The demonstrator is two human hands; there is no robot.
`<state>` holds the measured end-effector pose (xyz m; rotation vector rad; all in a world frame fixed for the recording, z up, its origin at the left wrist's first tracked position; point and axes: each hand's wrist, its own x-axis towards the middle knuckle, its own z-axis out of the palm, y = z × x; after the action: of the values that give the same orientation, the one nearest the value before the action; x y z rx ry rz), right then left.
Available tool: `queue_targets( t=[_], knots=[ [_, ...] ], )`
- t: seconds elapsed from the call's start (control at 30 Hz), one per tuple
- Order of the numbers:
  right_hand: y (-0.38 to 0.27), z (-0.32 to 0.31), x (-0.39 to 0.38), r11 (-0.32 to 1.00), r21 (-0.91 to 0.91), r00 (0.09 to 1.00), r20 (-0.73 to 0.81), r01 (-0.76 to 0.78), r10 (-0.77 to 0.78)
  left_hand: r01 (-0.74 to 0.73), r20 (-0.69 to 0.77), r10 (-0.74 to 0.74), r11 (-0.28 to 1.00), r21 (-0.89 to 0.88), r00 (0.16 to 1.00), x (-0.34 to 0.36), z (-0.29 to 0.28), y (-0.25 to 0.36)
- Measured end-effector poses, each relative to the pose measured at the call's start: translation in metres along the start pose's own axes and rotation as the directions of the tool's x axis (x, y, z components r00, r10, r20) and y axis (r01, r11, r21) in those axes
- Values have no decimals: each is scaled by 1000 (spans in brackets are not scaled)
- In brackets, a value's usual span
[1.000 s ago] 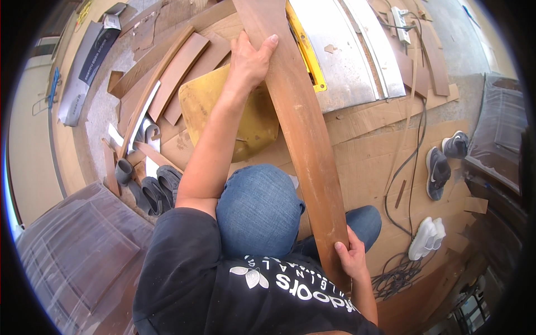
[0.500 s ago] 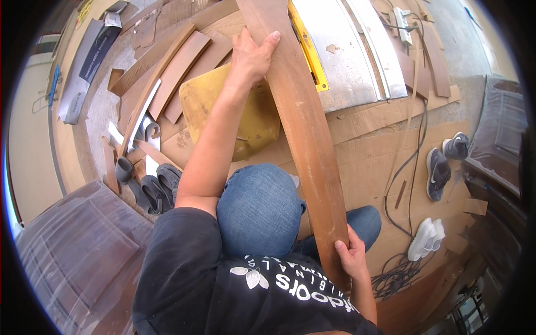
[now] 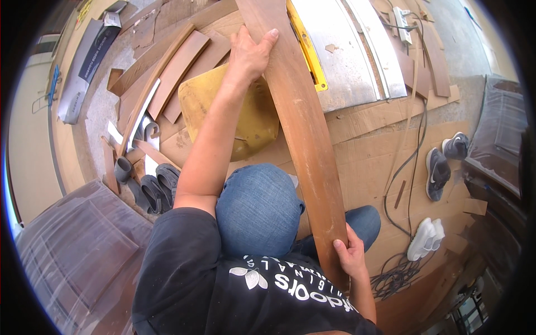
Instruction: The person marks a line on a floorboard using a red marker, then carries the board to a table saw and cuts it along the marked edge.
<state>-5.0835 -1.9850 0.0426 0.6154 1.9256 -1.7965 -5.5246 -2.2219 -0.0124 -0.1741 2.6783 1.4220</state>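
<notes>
A long brown wooden plank (image 3: 304,128) runs from the top of the view down past my right side. My left hand (image 3: 252,51) grips its left edge near the far end, with the thumb on its upper face and the fingers bent at the edge. Lower down, my right hand (image 3: 351,252) is closed round the right edge near my body, thumb on top. Under my left forearm stands a yellow stool or block (image 3: 206,103) with a worn top. A yellow spirit level (image 3: 309,53) lies just right of the plank, beside a silvery sheet (image 3: 338,61).
Cut boards (image 3: 181,70) and a long carton (image 3: 92,64) lie at the far left. Dark clogs (image 3: 159,187) are by my left side. Cables (image 3: 399,273), white shoes (image 3: 425,240), dark sneakers (image 3: 438,173) and a power strip (image 3: 402,25) are on the right. Cardboard (image 3: 368,167) covers the floor.
Almost nothing differs. The plank and both hands have shifted very slightly to the left, with the grips the same.
</notes>
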Motion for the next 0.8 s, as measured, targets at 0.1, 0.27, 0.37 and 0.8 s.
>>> queue_targets(
  t=[0.1, 0.27, 0.37, 0.8],
  knots=[
    [-8, 1, 0, 997, 25, 997, 29, -72, 72, -5, 0, 5, 1000, -4, 1000, 5, 1, -8],
    [-7, 1, 2, 997, 4, 997, 23, -72, 72, -23, -9, 23, 1000, 5, 1000, 8, 2, -9],
    [-6, 1, 2, 997, 7, 997, 20, -71, 71, -8, -8, 8, 1000, 9, 1000, 7, 2, -5],
    [-13, 4, 7, 996, 46, 997, 42, -71, 69, -39, 41, 47, 985, -169, 998, 32, 6, -28]
  ],
)
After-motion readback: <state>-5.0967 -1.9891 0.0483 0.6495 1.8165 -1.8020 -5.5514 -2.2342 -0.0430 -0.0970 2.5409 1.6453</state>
